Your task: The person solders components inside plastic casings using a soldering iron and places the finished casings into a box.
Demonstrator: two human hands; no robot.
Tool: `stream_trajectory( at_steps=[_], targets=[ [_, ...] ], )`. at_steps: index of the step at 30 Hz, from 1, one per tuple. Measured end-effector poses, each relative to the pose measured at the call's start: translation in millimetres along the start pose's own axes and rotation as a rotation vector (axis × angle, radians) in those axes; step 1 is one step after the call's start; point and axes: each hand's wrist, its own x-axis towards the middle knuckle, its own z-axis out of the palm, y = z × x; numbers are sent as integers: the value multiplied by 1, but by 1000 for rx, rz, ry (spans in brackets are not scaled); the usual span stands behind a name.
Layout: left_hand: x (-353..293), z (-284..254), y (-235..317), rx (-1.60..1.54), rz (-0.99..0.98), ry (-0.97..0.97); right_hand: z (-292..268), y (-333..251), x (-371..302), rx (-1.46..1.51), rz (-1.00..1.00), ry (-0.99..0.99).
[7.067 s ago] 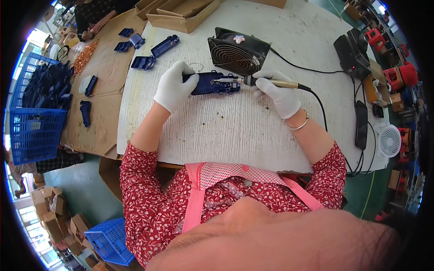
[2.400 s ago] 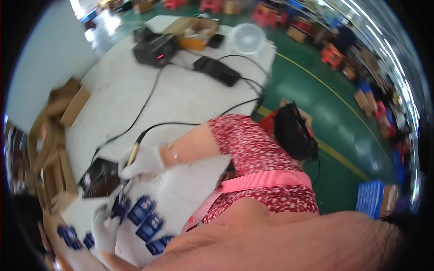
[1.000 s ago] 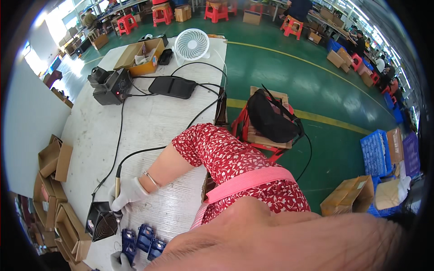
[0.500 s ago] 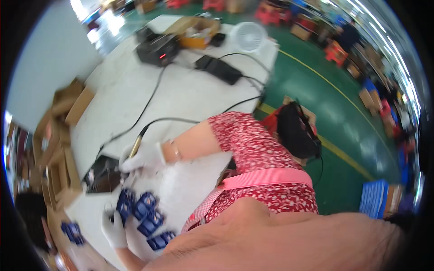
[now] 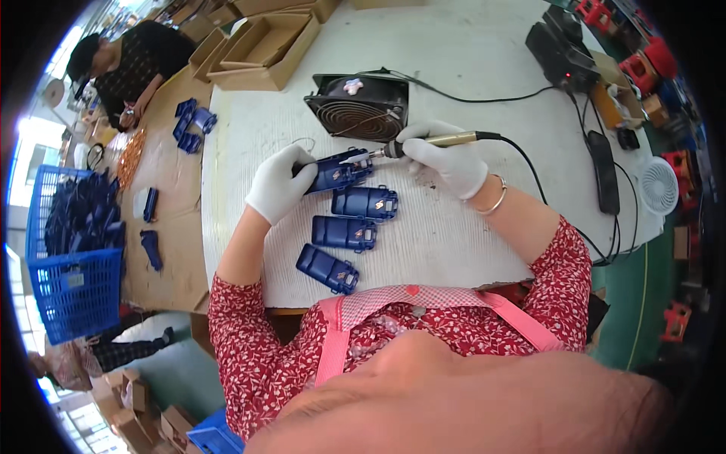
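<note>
My gloved left hand [image 5: 281, 184] grips the left end of a blue plastic housing [image 5: 338, 172] on the white table. In my gloved right hand [image 5: 448, 160] is a soldering iron [image 5: 451, 139] with a brass-coloured handle, its tip pointing left over that housing. Whether the tip touches it I cannot tell. Below lie three similar parts in a column: one blue housing [image 5: 363, 203] nearest my hands, another housing [image 5: 344, 232] under it, and a tilted housing [image 5: 327, 269] closest to me. Small coppery bits show on them.
A black fan [image 5: 359, 113] stands just beyond my hands. At the right are a black soldering station [image 5: 563, 57], a power adapter [image 5: 603, 172] and a white fan [image 5: 657, 186]. Cardboard trays [image 5: 265, 53] sit at the back left. Beside a blue basket [image 5: 76, 295] of parts, a co-worker [image 5: 125, 64] sits.
My view has swung toward the left, bringing the co-worker and basket in. The iron's tip is now over the housing in my left hand, which lies on the table.
</note>
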Motion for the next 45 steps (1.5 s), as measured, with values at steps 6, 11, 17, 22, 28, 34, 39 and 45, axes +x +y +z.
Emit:
stream_trajectory(
  at_steps=[6, 11, 17, 22, 28, 34, 39, 45],
  targets=[
    [2, -1, 4, 37, -43, -17, 2, -1, -1, -173, -167, -32],
    [3, -2, 6, 48, -45, -24, 6, -4, -3, -215, -104, -17],
    [3, -3, 9, 63, -45, -12, 8, -6, -5, -173, -79, -34],
    [3, -3, 8, 65, -1, -9, 6, -4, -4, -225, -120, -57],
    [3, -2, 7, 60, 1, -10, 5, -3, -4, -256, -158, -57],
    [2, -4, 10, 57, -27, -20, 5, -6, -4, -245, -162, -40],
    [1, -3, 9, 41, -3, -24, 5, -7, -6, -277, -138, -78],
    [7, -1, 8, 61, 20, -22, 2, -6, -4, -271, -142, -105]
  ],
)
